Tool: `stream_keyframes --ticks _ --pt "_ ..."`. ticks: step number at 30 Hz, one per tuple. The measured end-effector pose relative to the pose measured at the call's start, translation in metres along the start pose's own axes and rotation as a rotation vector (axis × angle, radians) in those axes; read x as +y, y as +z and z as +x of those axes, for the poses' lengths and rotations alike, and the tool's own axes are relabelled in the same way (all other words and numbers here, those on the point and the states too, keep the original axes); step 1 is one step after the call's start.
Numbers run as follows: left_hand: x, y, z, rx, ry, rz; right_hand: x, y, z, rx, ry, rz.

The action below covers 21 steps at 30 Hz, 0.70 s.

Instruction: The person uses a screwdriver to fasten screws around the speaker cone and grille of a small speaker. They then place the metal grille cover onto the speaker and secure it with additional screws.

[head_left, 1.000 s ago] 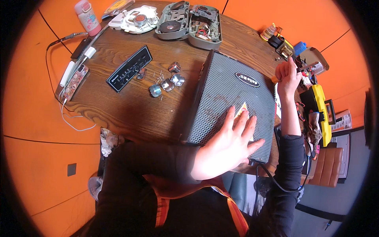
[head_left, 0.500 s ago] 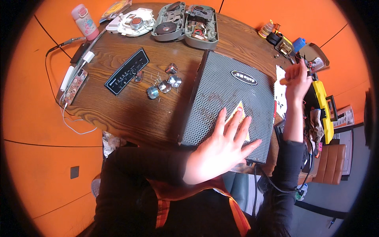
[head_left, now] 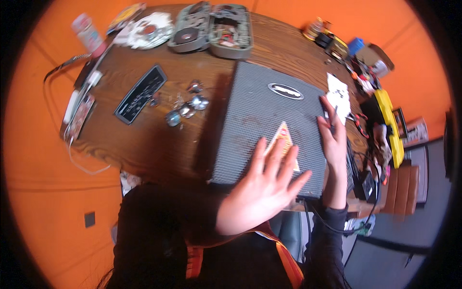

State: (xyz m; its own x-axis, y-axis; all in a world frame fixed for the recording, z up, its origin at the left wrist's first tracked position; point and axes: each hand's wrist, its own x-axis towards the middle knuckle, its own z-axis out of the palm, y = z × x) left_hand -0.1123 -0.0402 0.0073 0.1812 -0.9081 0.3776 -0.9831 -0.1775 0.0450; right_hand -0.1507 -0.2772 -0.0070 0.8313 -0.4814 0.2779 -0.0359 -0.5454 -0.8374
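A box-shaped speaker (head_left: 260, 103) with a dark perforated metal grille lies grille-up on the wooden table. On the grille are an oval badge (head_left: 286, 91) and a yellow triangular label (head_left: 282, 129). My left hand (head_left: 260, 195) rests near the lower part of the grille, fingers spread, partly over the label. At the speaker's right edge is my right hand (head_left: 335, 142), its fingers apart and slightly bent; the contact beneath them is hidden. Left of the speaker lie a black control panel (head_left: 141, 95), several shiny metal knobs (head_left: 186, 111) and small screws.
At the back stand an opened grey device housing (head_left: 231, 50), a white part with a round centre (head_left: 149, 31) and a pink bottle (head_left: 89, 34). A phone (head_left: 82, 118) and cables lie left. White paper (head_left: 338, 94), a yellow toolbox (head_left: 391, 125) and a black cable are right.
My right hand has come down from above the right side to the speaker's right edge. My left hand stays spread on the grille. The whole view has shifted slightly left.
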Motion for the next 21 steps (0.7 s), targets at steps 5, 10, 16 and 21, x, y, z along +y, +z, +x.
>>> stream_keyframes --ticks 5,10,16,21 --pt "-0.008 -0.008 0.005 0.012 0.038 -0.164 -0.012 0.0 -0.001 0.005 -0.032 -0.182" --pt "-0.019 -0.027 0.007 -0.116 0.068 -0.29 -0.012 -0.002 -0.001 -0.013 -0.021 -0.183" --pt "-0.085 -0.019 0.086 -0.124 0.108 0.151 0.002 0.005 0.0 0.04 -0.035 0.0" --pt "-0.104 0.031 0.158 -0.253 0.151 -0.405 0.007 -0.005 -0.007 0.002 0.084 0.19"
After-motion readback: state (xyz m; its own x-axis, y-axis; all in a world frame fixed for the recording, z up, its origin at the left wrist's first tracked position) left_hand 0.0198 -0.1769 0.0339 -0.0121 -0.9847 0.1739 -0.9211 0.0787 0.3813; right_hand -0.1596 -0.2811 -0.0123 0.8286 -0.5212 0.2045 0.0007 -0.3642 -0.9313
